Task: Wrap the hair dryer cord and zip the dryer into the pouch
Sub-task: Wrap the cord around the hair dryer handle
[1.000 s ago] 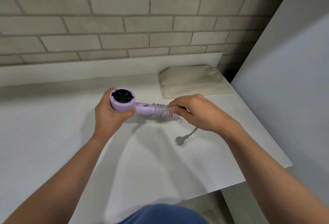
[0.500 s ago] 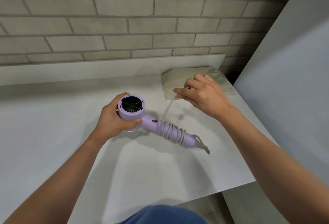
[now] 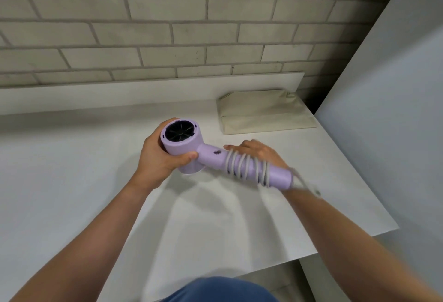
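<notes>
Left hand (image 3: pixel 159 155) clamped round dryer (image 3: pixel 184 144) head above counter (image 3: pixel 72 181). Right hand (image 3: pixel 257 152) behind handle, grip unclear. Cord (image 3: pixel 244 165) mostly coiled, plug end loose. Pouch (image 3: pixel 263 113) untouched, well apart.

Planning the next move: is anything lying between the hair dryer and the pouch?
Nothing visible does. The bare white table separates the hair dryer from the pouch near the wall.
</notes>
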### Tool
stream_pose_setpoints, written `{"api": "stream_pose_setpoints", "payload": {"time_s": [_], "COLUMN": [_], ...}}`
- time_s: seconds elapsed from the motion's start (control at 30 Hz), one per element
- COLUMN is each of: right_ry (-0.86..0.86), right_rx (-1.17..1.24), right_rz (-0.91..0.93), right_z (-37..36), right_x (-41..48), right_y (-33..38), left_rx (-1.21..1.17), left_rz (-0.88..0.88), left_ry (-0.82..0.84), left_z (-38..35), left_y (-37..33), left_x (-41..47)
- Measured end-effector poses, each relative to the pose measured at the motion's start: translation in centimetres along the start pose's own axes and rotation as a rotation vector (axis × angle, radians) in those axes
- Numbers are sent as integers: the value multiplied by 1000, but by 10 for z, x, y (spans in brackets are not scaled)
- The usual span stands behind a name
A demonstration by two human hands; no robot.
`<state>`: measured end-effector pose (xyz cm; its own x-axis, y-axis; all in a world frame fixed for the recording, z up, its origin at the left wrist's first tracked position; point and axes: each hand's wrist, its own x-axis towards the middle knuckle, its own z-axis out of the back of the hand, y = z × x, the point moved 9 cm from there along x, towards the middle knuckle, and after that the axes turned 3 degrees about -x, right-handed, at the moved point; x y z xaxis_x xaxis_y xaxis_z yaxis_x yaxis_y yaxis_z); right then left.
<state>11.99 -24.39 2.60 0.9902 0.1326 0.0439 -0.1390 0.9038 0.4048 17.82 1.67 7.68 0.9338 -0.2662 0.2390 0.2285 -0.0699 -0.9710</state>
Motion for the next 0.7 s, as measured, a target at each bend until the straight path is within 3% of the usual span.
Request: {"api": "stream_pose_setpoints", "payload": {"time_s": [0.03,0.07,0.1,0.2,0.33,0.6,0.7], "right_ry": [-40,24,165,89,269,501,462], "right_rx": [-21,-64,161,90,195,4,-96], "right_rz": [-42,-44,-83,-39,-58,-30,-12], "right_z": [-6,-16,-28,-19,-32,3,22], "right_x": [-6,-10,-12,-8,-23,-31,-31], "right_y": [-12,-7,3,43,70,87,92], "left_rx": [-16,-33,-40,-34,105,329,408], "left_rz": [0,2,6,25,40,-55,-79], "left_ry": [-39,-86,-134,-272,-417,-298,-212], "left_z": [2,6,10,19,24,14,10], "left_y": [1,1,2,7,9,0,0], "left_x": [2,4,6,7,6,6,9]}}
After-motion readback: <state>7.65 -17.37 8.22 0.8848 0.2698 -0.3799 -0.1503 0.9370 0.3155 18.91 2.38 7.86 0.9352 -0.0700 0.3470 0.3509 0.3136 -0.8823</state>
